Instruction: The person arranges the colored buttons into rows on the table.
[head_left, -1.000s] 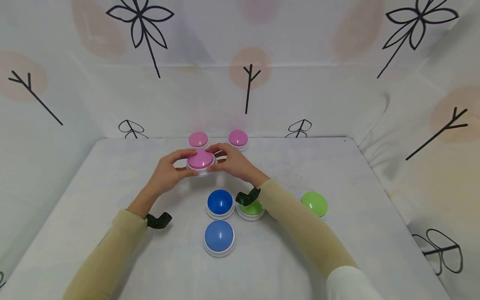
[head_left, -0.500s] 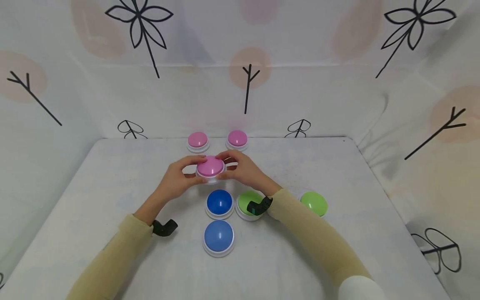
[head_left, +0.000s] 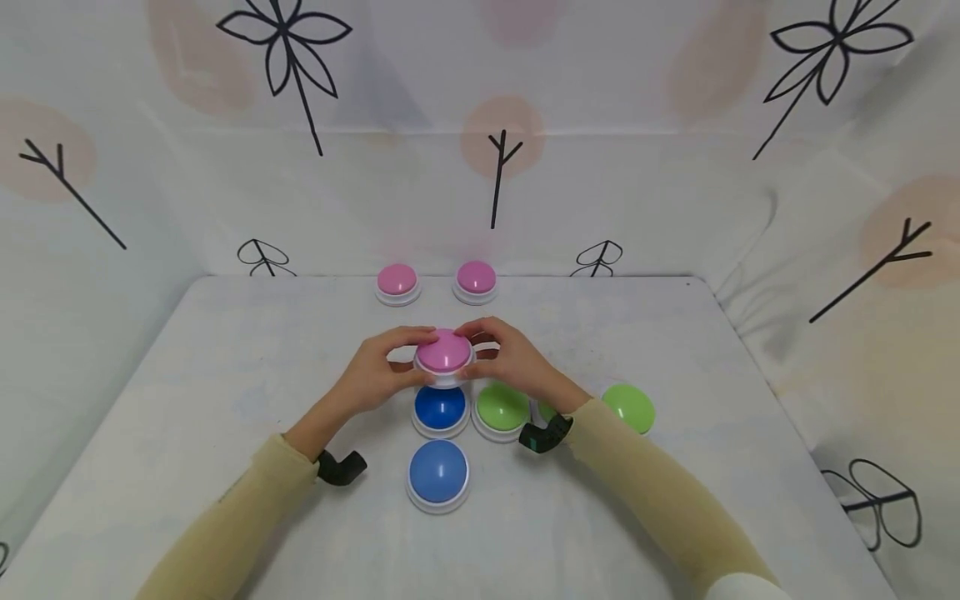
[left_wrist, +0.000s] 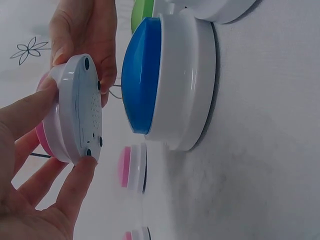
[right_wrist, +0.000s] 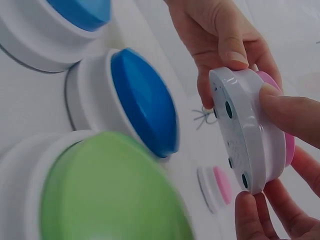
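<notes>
A pink push button (head_left: 443, 352) with a white base is held between both hands, raised above the table. My left hand (head_left: 382, 369) grips its left side, thumb and fingers on the rim. From the right, my right hand (head_left: 510, 362) pinches the opposite side. In both wrist views the white underside (left_wrist: 85, 112) shows, with dark round feet and small holes. Just in front of the held button stands a dark blue button (head_left: 440, 408). A lighter blue button (head_left: 438, 472) stands nearer me, and a green button (head_left: 503, 408) sits beside the dark blue one.
Two pink buttons, one on the left (head_left: 397, 281) and one on the right (head_left: 476, 278), stand at the table's back edge. Another green button (head_left: 628, 407) is at the right, with one partly hidden behind the right wrist. Patterned white cloth (head_left: 420, 192) rises behind the table (head_left: 247, 358).
Both hands have carried the pink button toward me and to the right, away from the two pink ones at the back. The buttons on the table have stayed in place.
</notes>
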